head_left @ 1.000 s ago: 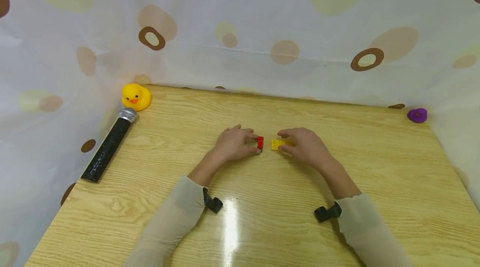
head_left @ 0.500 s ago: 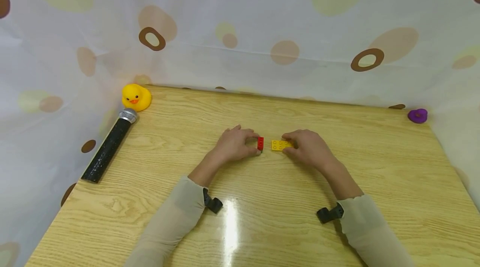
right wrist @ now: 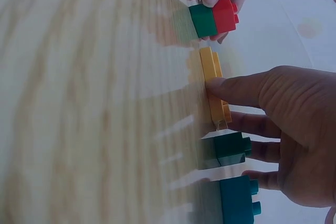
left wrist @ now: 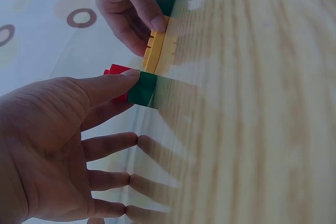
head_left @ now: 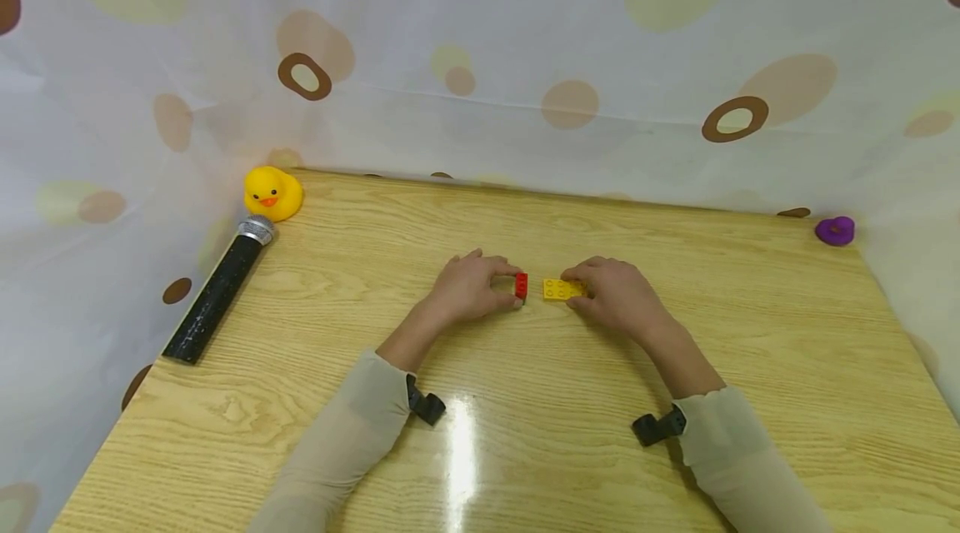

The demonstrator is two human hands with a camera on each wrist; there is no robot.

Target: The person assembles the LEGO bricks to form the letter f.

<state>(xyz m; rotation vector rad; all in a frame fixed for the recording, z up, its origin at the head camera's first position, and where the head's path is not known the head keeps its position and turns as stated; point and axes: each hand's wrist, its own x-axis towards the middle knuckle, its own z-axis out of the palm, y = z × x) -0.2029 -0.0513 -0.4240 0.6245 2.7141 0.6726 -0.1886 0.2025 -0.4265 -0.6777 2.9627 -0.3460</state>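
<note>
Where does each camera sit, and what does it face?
Head: on the head, facing forward and down at the table; left hand, right hand and sleeves show.
Left wrist: on that wrist, facing its hand pinching the red block; right hand beyond.
Right wrist: on that wrist, facing its hand pinching the yellow block; left hand beyond.
Both wrist views share the two blocks.

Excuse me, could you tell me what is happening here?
Someone is handling toy bricks on a table. The left hand pinches a red brick stacked on a green brick, while the right hand holds a flat yellow brick. A gap separates the two pieces. A dark green brick and a teal brick sit by the right hand.
</note>
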